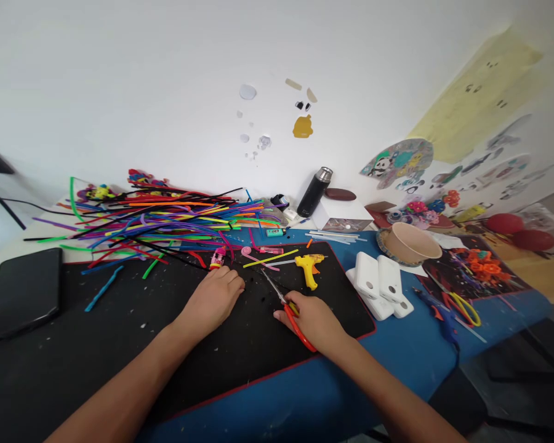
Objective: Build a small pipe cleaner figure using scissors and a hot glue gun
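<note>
Craft corner: in a home or a small studio, cannot tell which
Stock: multicoloured heap of thin, fuzzy pipe cleaners (166,215) beyond the left hand (219,292)
Tools: red-handled metal scissors (303,335) in the right hand (316,319); yellow plastic glue gun (309,266) just beyond it
Made pieces: bright orange, fuzzy flower-like shapes (484,269), well right of that hand
Wall: white, flat wall (143,80) beyond both hands, with a mustard-yellow sticker (303,127)
</note>
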The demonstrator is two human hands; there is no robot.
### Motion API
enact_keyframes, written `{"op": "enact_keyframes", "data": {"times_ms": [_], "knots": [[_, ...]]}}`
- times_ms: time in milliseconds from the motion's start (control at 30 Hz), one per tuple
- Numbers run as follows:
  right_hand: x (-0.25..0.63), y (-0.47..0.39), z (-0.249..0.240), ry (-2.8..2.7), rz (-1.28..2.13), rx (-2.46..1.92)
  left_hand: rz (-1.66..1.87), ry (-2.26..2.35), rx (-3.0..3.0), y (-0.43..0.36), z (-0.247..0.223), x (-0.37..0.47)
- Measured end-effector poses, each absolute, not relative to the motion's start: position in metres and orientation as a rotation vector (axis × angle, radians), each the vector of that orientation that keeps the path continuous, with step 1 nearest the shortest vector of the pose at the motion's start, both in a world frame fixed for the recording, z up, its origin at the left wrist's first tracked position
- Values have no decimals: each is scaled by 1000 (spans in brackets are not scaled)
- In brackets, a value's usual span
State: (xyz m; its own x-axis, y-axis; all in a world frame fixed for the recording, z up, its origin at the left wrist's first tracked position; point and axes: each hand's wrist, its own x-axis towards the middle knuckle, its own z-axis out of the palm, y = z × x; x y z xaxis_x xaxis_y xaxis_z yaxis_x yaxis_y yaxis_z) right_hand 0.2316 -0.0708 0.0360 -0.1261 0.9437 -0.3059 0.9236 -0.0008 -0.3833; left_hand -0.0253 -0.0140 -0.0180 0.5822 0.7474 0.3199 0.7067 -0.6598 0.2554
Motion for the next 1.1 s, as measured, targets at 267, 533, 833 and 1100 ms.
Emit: {"op": "enact_keyframes", "data": {"times_ms": [267,533,833,1100], "knots": [[226,-75,26,-1489,1528,-1633,1054,1276,2130,-16,-10,-29],[219,-74,30,-1937,1037,-1793,1136,1303,1566,-12,-11,-29],[231,-75,46,-2185,699,-2116,1140,1299,1631,-15,-8,-29],[237,-79,49,-2253,773,-2126,1114,1255,1664,-16,-9,-30]]}}
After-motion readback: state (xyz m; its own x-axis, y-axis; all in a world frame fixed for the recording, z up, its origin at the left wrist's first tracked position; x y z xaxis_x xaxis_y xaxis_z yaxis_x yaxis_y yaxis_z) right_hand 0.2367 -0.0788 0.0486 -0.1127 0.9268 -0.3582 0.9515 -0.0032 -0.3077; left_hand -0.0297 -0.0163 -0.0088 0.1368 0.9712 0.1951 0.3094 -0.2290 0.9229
